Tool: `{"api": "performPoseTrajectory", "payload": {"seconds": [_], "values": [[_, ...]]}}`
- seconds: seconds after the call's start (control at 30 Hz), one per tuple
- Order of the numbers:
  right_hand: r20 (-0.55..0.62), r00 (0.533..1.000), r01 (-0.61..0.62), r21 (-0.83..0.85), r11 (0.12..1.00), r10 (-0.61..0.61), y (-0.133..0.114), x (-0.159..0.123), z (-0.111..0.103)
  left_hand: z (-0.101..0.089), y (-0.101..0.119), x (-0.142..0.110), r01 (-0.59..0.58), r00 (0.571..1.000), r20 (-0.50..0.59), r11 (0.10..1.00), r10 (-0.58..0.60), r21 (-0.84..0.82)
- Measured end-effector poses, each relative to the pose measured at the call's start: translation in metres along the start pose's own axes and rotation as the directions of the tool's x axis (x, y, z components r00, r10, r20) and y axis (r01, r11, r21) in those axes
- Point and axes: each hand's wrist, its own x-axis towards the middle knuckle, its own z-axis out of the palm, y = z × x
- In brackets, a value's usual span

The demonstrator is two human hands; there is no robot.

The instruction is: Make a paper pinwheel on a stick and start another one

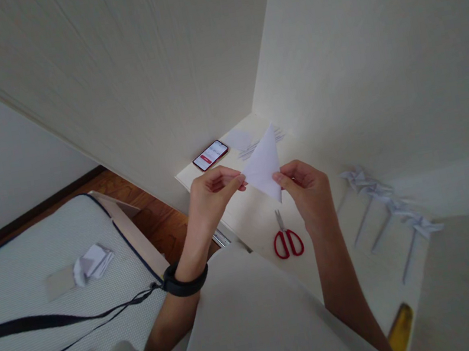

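Observation:
A white sheet of paper folded into a triangle [263, 166] is held up over the white tabletop [242, 222]. My left hand [215, 194] pinches its left corner between thumb and fingers. On the paper's right edge, my right hand [305, 184] grips with thumb and curled fingers. Red-handled scissors [286, 237] lie below the paper, their blades pointing away from me. Behind it are several thin white sticks [250, 150] and a loose piece of white paper [237, 138], both partly covered by the triangle.
A phone [211, 155] with a lit screen lies at the table's back left. Several paper pinwheels [384, 198] on sticks line the right side, near a yellow object [401, 332]. At left, a mattress [41, 232] carries folded papers [95, 262] and a dark strap [61, 319].

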Motion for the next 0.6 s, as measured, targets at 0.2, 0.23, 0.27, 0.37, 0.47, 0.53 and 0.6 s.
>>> {"api": "performPoseTrajectory", "payload": {"seconds": [0.2, 0.23, 0.27, 0.37, 0.47, 0.53, 0.6], "values": [[-0.041, 0.999, 0.026, -0.005, 1.0, -0.026, -0.0032, -0.0003, 0.0015, 0.0017, 0.0005, 0.0008, -0.008, 1.0, -0.017, 1.0, 0.008, -0.001], [-0.048, 0.998, 0.028, -0.008, 1.0, -0.029, -0.0039, -0.0006, 0.0015, 0.0021, 0.001, 0.0007, -0.011, 1.0, -0.019, 1.0, 0.011, -0.002], [-0.053, 0.998, 0.03, -0.01, 1.0, -0.03, -0.0045, -0.0008, 0.0014, 0.0024, 0.0015, 0.0005, -0.013, 1.0, -0.021, 1.0, 0.013, -0.003], [-0.049, 0.998, 0.028, -0.009, 1.0, -0.029, -0.0043, -0.0008, 0.0011, 0.0027, 0.0024, 0.0001, -0.022, 0.999, -0.028, 1.0, 0.022, -0.005], [-0.018, 1.0, 0.017, -0.002, 1.0, -0.017, -0.0019, 0.0001, 0.0007, 0.002, 0.0018, 0.0, -0.03, 0.998, -0.046, 1.0, 0.03, -0.007], [0.01, 1.0, 0.009, 0.002, 1.0, -0.009, -0.0001, 0.0007, 0.0006, 0.0013, 0.0012, 0.0002, -0.034, 0.997, -0.065, 0.999, 0.033, -0.009], [0.032, 0.999, 0.005, 0.003, 1.0, -0.005, 0.0011, 0.0008, 0.0006, 0.0009, 0.001, 0.0001, -0.038, 0.996, -0.083, 0.999, 0.037, -0.01]]}}
